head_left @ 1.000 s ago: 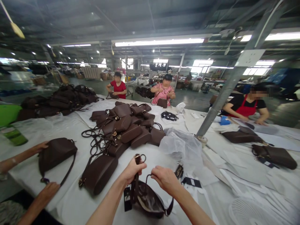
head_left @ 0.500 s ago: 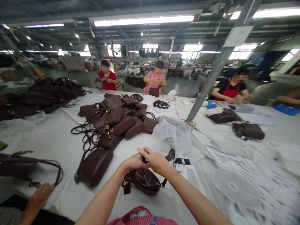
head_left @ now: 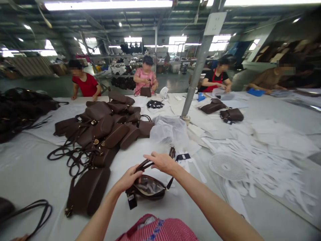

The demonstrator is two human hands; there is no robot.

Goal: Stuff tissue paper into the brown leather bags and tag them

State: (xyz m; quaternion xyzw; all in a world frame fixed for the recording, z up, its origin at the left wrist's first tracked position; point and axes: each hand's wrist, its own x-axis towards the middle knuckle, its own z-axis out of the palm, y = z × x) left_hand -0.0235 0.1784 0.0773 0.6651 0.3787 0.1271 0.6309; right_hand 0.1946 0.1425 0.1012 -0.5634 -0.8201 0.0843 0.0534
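An open dark brown bag (head_left: 150, 188) lies just in front of me, its pale lining showing and a black tag (head_left: 132, 202) hanging at its left end. My left hand (head_left: 129, 178) grips the strap at the bag's upper left edge. Above the bag, my right hand (head_left: 161, 163) pinches the looped brown strap (head_left: 145, 165). A dark label (head_left: 172, 152) and a black card (head_left: 183, 156) lie beyond my right wrist. To the left, a closed brown bag (head_left: 88, 190) rests on the white table.
A pile of brown bags (head_left: 110, 129) covers the left middle. Clear plastic (head_left: 170, 130), a metal post (head_left: 197, 70), a round white fan grille (head_left: 227, 166) and white strips (head_left: 273, 174) are beyond and right. Several people work across the table. Another bag's strap (head_left: 41, 214) lies lower left.
The view has turned right. My hands have moved apart, with the strap now visible between them, and the bag's mouth shows wider. The neighbour's hand at lower left has mostly left the view.
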